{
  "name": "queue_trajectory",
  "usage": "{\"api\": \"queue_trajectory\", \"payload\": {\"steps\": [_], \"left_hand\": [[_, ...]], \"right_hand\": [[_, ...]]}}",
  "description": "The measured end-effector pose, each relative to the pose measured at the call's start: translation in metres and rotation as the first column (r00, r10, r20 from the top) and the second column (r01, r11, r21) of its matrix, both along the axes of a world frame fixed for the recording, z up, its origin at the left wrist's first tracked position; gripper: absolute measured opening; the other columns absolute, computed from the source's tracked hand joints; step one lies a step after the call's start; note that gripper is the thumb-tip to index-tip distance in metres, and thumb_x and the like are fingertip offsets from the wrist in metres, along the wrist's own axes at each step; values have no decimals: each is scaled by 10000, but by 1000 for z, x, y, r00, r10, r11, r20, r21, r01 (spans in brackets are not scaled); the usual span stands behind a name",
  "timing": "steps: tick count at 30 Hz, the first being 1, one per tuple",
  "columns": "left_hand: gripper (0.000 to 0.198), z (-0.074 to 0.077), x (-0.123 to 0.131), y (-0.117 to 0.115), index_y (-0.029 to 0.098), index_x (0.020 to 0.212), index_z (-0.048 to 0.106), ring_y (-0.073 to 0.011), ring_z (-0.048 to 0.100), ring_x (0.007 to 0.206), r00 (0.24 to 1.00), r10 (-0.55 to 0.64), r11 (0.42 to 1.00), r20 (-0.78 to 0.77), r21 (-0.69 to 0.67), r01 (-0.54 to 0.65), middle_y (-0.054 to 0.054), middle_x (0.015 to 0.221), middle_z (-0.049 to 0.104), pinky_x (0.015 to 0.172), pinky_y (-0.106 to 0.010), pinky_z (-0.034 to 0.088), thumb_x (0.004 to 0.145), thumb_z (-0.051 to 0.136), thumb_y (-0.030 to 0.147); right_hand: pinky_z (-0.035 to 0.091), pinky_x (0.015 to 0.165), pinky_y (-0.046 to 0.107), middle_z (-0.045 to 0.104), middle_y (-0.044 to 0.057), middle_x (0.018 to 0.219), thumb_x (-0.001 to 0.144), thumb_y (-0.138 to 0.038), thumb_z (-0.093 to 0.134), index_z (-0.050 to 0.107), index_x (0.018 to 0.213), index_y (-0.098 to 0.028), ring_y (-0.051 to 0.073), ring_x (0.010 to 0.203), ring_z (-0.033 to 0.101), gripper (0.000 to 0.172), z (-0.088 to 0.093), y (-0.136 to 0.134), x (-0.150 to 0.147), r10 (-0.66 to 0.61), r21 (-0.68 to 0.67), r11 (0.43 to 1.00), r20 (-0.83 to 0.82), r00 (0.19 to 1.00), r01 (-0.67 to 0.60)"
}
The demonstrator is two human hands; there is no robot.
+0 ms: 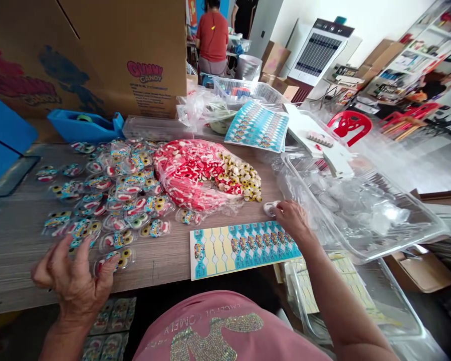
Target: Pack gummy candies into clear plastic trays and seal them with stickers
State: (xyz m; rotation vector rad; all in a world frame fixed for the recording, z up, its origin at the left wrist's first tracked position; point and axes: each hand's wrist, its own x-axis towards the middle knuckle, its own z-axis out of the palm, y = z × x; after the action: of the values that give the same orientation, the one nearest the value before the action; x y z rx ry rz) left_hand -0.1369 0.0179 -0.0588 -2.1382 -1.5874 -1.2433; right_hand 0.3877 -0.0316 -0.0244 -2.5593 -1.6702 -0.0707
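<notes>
My left hand is over the near left of the table, fingers spread, its thumb beside a small clear pack of eye-shaped gummies with a blue label. A pile of similar labelled packs spreads beyond it. My right hand has its fingers closed at the edge of a small clear plastic shell; its contents are hard to make out. Just below that hand lies a sheet of blue labels, with several bare yellow strips. An open bag of red-and-white and eye-shaped gummies lies between the hands.
A blue tape dispenser stands before a large cardboard box. More label sheets lie at the back. On the right is a clear tub of plastic shells. A person in red sits far off.
</notes>
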Motion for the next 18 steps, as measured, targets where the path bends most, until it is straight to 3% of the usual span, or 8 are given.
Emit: {"api": "queue_trajectory", "payload": {"steps": [8,12,14,16,18], "left_hand": [[680,17,13,-9,409,1346,576,-437,464,1329,999,-13,995,-32,102,16,-44,1495,510,1059,-669,361,702,777,325],[483,31,30,-14,274,1177,683,-422,467,1328,999,-39,999,6,-4,39,-133,1411,568,1099,-642,338,707,796,269],[403,38,48,-19,253,1109,699,-388,514,1287,983,-99,990,156,-86,113,-129,1322,628,1111,-615,341,718,797,260],[367,47,77,-25,260,1142,678,-323,604,1177,876,-176,935,450,-202,291,-96,1198,691,1072,-563,413,782,751,283],[384,55,113,-35,255,1254,612,-268,668,1043,603,-94,763,792,-331,555,-90,1115,712,948,-488,520,885,646,357]], "right_hand": [[390,660,327,672,159,838,900,-184,460,689,831,-122,230,745,624,247,-16,16,-3,-87,28,996,-17,996,87],[409,680,351,655,158,881,925,-224,399,647,855,-149,239,772,589,269,-10,6,4,-107,138,985,-14,994,108],[425,696,360,639,137,841,923,-236,396,614,808,-185,240,778,573,252,0,-2,-1,-47,287,956,-47,998,58],[448,730,365,626,116,817,930,-249,409,579,770,-214,238,797,573,236,10,-10,-19,102,433,899,-87,991,-55],[470,770,362,629,105,842,940,-240,425,569,783,-225,230,834,585,214,18,-18,-51,340,512,825,-113,934,-238]]}}
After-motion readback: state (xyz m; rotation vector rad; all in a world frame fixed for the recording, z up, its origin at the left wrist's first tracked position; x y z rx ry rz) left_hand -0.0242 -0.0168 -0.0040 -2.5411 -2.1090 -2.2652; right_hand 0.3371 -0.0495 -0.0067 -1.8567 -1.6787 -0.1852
